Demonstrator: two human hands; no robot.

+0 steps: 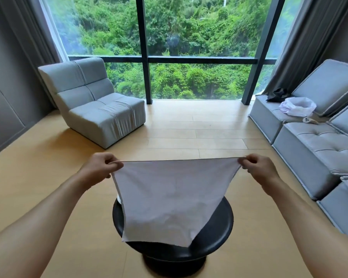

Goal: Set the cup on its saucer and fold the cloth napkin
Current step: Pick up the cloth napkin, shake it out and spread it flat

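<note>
A white cloth napkin (169, 197) hangs spread in the air above a small round black table (219, 233). My left hand (100, 167) pinches its upper left corner and my right hand (259, 167) pinches its upper right corner, so the top edge is stretched taut. The napkin's lower edge hangs down over the tabletop. A sliver of something white (118, 198) shows at the table's left rim behind the cloth. The cup and saucer are hidden by the napkin.
A grey armchair (96, 105) stands on the wooden floor at the far left. A grey sofa (313, 145) runs along the right, with a white bag (298, 106) and dark cloth on it. A tall window fills the back wall.
</note>
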